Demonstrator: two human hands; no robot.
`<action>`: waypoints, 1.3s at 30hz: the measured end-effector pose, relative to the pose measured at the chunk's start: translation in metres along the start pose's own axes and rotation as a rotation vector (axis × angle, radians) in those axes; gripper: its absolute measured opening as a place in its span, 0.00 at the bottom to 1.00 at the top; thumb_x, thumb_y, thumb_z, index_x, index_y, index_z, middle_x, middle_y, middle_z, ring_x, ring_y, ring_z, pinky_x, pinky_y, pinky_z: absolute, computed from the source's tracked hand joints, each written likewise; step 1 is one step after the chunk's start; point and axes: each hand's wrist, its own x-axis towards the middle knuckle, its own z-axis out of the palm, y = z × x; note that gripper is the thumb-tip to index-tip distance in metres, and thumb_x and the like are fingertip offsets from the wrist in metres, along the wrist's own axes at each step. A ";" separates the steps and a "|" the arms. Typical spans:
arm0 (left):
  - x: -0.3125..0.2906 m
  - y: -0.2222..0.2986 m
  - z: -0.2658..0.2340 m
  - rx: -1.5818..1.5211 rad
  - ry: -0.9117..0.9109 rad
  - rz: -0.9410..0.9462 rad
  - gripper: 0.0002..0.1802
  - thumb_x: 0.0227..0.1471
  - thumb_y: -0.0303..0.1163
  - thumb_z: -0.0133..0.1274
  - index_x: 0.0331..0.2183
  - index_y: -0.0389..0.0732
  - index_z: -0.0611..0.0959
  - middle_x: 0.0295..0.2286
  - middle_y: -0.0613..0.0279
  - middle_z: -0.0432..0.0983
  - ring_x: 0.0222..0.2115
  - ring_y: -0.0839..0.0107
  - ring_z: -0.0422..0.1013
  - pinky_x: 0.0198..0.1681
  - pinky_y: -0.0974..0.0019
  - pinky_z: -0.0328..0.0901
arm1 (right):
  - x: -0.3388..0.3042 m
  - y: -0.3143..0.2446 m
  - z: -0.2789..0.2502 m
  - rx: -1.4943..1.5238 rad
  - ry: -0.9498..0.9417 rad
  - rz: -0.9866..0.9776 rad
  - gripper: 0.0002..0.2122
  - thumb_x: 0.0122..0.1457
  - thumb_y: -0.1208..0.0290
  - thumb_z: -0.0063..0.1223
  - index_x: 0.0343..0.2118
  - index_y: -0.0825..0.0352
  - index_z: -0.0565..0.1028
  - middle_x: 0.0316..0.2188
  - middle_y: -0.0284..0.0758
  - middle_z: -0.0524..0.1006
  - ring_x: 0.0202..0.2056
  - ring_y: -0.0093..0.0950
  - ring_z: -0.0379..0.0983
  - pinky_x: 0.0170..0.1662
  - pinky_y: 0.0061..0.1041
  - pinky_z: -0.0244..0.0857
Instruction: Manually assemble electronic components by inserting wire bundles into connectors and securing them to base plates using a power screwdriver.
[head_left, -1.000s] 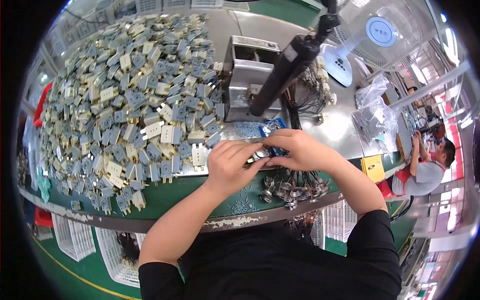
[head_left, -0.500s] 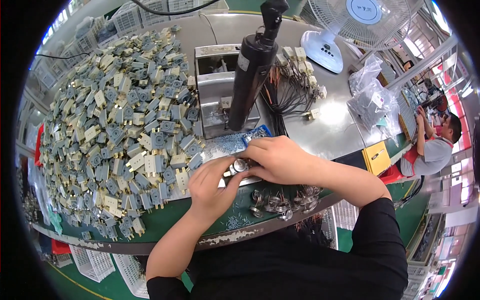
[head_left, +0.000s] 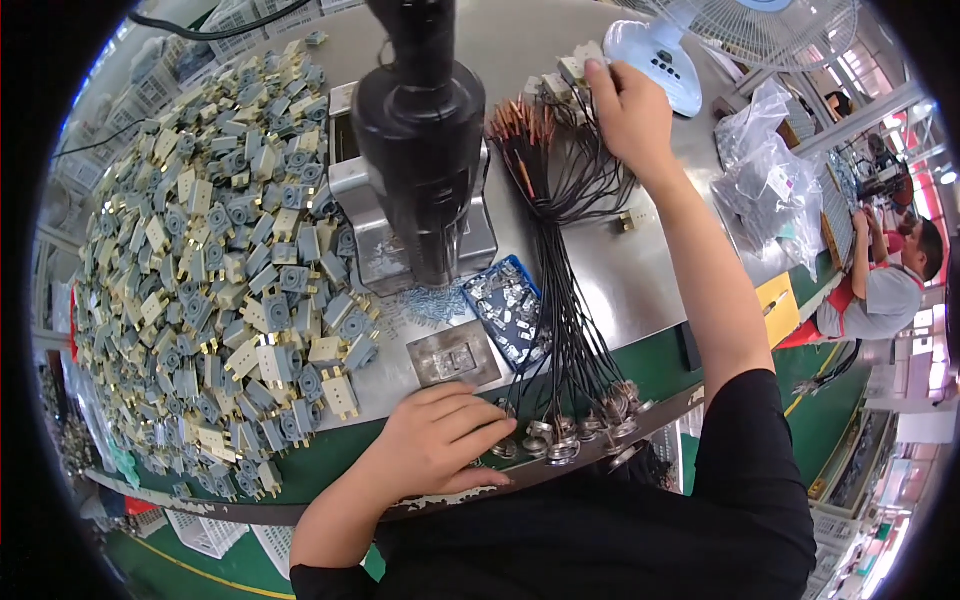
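Right hand: my right hand [head_left: 636, 118] is at the cream plastic blocks [head_left: 572, 68] by the fan base, thumb and forefinger slightly apart; I cannot tell whether I grip one.
Left hand: my left hand [head_left: 432, 440] is palm down at the tabletop [head_left: 650, 320] edge, thumb spread from the fingers, nothing visibly held, beside the round silver metal ends [head_left: 562, 447].
Black cables: the thin black cables [head_left: 560, 270] run between those ends and the copper-coloured tips [head_left: 520, 122].
Good handling: I think a light pinch on one block's sides, lifted slowly, would best keep the looped cables from snagging; the left hand could steady the silver ends.
Counts: one blue tray of small metal parts [head_left: 492, 322], one flat metal plate with a recess [head_left: 425, 357], one black cylindrical press [head_left: 425, 190], one cream block lying apart [head_left: 627, 221]. Cables, silver ends and heaped grey-and-cream plastic blocks [head_left: 220, 290] overlap too much to count.
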 end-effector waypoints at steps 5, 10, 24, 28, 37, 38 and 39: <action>0.001 -0.001 0.010 0.024 0.054 -0.018 0.22 0.48 0.46 0.70 0.42 0.44 0.86 0.38 0.67 0.81 0.40 0.68 0.78 0.52 0.59 0.73 | -0.002 0.027 0.011 -0.242 0.217 -0.199 0.19 0.61 0.54 0.60 0.27 0.68 0.79 0.24 0.40 0.81 0.29 0.43 0.78 0.33 0.40 0.70; -0.002 -0.001 0.013 0.034 0.067 -0.003 0.21 0.48 0.44 0.70 0.41 0.43 0.86 0.37 0.67 0.81 0.39 0.68 0.78 0.52 0.59 0.73 | -0.004 0.023 -0.006 0.034 0.115 -0.024 0.16 0.62 0.58 0.65 0.34 0.70 0.81 0.24 0.38 0.80 0.23 0.30 0.74 0.32 0.29 0.67; -0.002 0.006 0.025 -0.020 0.117 0.017 0.21 0.43 0.36 0.72 0.40 0.40 0.85 0.36 0.62 0.79 0.34 0.63 0.79 0.44 0.57 0.77 | -0.080 0.005 -0.027 0.330 -0.361 -0.302 0.10 0.53 0.73 0.72 0.28 0.69 0.78 0.24 0.33 0.75 0.23 0.24 0.69 0.27 0.27 0.62; -0.006 0.010 0.027 -0.048 0.088 0.011 0.21 0.43 0.36 0.72 0.40 0.39 0.85 0.37 0.61 0.79 0.34 0.62 0.79 0.39 0.59 0.77 | -0.101 -0.006 -0.030 0.304 -0.232 -0.271 0.09 0.57 0.73 0.68 0.28 0.69 0.76 0.25 0.37 0.76 0.24 0.29 0.71 0.28 0.30 0.64; -0.010 0.010 0.023 0.034 0.085 0.071 0.20 0.45 0.38 0.71 0.39 0.40 0.85 0.37 0.62 0.80 0.31 0.64 0.78 0.37 0.62 0.74 | -0.147 -0.028 -0.063 0.311 -0.928 0.078 0.17 0.70 0.64 0.51 0.28 0.74 0.72 0.17 0.40 0.68 0.21 0.29 0.62 0.29 0.34 0.61; -0.010 0.010 0.023 0.034 0.092 0.076 0.20 0.45 0.38 0.71 0.39 0.40 0.85 0.37 0.62 0.80 0.31 0.64 0.78 0.37 0.62 0.74 | -0.147 -0.029 -0.063 0.354 -0.932 0.121 0.17 0.70 0.65 0.50 0.28 0.74 0.72 0.17 0.39 0.67 0.21 0.26 0.60 0.28 0.34 0.60; -0.011 0.009 0.024 0.033 0.098 0.080 0.20 0.45 0.38 0.71 0.39 0.41 0.85 0.37 0.62 0.80 0.31 0.64 0.78 0.37 0.62 0.73 | -0.147 -0.030 -0.064 0.353 -0.926 0.138 0.16 0.69 0.66 0.50 0.27 0.74 0.71 0.16 0.37 0.65 0.22 0.23 0.60 0.28 0.33 0.59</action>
